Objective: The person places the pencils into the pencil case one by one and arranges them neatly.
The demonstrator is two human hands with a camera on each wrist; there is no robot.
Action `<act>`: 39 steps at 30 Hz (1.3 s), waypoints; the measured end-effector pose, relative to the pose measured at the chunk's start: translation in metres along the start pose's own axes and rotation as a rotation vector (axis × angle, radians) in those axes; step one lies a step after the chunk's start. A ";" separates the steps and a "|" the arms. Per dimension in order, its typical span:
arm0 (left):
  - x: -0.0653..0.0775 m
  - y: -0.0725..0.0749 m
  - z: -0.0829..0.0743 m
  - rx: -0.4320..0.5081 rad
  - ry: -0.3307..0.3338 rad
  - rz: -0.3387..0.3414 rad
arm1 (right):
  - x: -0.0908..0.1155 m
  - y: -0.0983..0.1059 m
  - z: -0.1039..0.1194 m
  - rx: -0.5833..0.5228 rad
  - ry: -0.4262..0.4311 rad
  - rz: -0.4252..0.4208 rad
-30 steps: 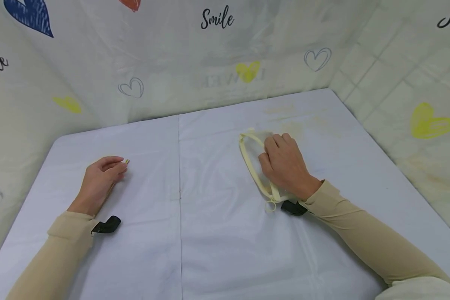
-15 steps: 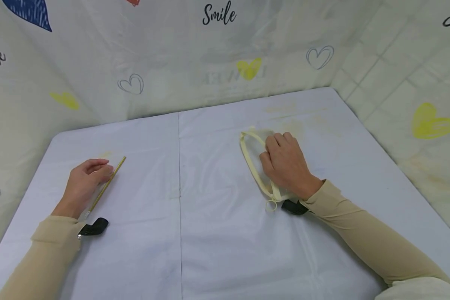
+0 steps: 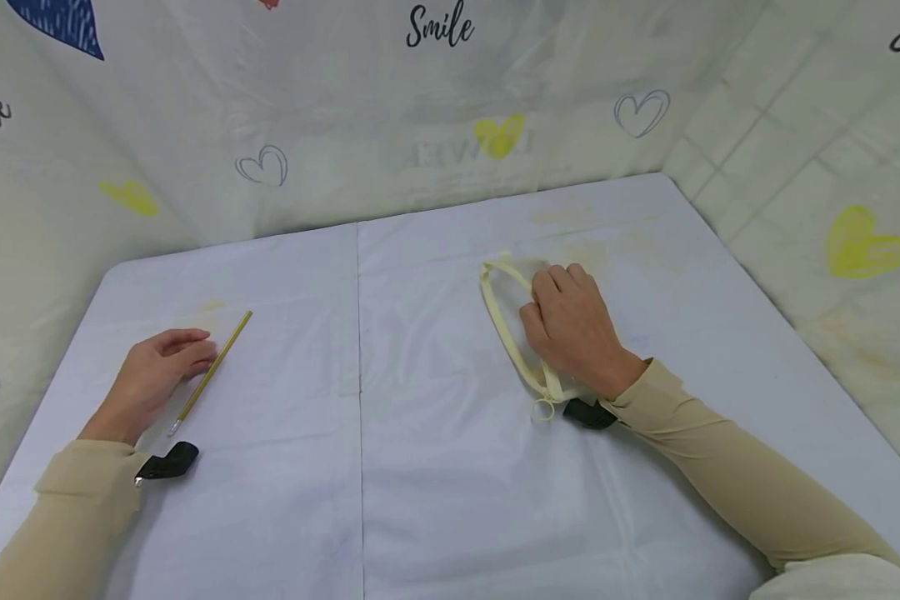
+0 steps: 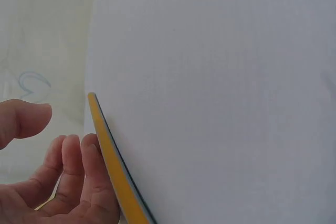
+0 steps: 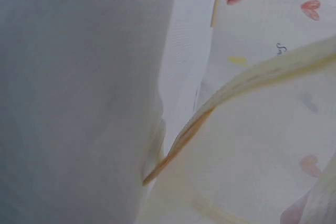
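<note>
A yellow pencil (image 3: 210, 372) lies slanted on the left half of the white table, its metal-tipped end nearer the person. Just left of it is my left hand (image 3: 153, 371), holding nothing. In the left wrist view the thumb (image 4: 26, 121) stands apart from the loosely bent fingers (image 4: 72, 174), and the pencil runs alongside them. My right hand (image 3: 573, 333), fingers curled, grips a see-through zip pouch (image 3: 501, 329) with cream zipper edging and a ring pull (image 3: 543, 409). The pouch mouth gapes, and its edging (image 5: 252, 80) crosses the right wrist view. The hand covers the pouch's right side.
The white table (image 3: 435, 500) has a seam down its middle and faint yellowish stains. Printed sheeting (image 3: 330, 100) with hearts and lettering hangs behind the far edge and on both sides. Black wrist cameras (image 3: 168, 461) jut out below each hand.
The left hand has let go of the pencil and drawn away to the left and toward the person, leaving it on the table. The right hand and pouch have stayed in place.
</note>
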State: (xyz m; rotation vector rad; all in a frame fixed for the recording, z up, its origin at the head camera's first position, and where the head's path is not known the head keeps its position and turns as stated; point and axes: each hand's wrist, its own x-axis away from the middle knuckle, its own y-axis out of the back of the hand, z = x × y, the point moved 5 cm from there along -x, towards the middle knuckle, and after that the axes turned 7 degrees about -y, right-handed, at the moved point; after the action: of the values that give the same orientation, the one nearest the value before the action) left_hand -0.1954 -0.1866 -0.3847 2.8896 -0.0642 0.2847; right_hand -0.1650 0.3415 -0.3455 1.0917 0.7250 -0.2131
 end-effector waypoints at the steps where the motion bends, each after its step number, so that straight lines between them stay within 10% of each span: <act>1: 0.000 0.001 0.000 0.000 0.004 0.012 | 0.000 0.000 0.000 0.001 0.002 0.000; 8: 0.001 0.002 -0.003 -0.143 0.009 0.107 | 0.000 0.001 0.002 0.001 0.003 0.006; 19: -0.001 -0.004 -0.012 -0.675 -0.044 0.219 | 0.000 0.001 0.001 -0.015 0.012 0.001; 28: -0.001 -0.010 -0.018 -0.796 -0.044 0.226 | 0.001 0.000 0.000 -0.012 0.003 0.007; 39: 0.000 -0.016 -0.022 -0.689 -0.015 0.255 | 0.001 -0.001 -0.001 -0.004 0.009 -0.001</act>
State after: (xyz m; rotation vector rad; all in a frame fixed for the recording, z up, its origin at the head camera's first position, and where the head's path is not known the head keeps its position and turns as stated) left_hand -0.1985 -0.1663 -0.3674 2.1948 -0.4415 0.2272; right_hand -0.1651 0.3423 -0.3466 1.0891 0.7338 -0.2078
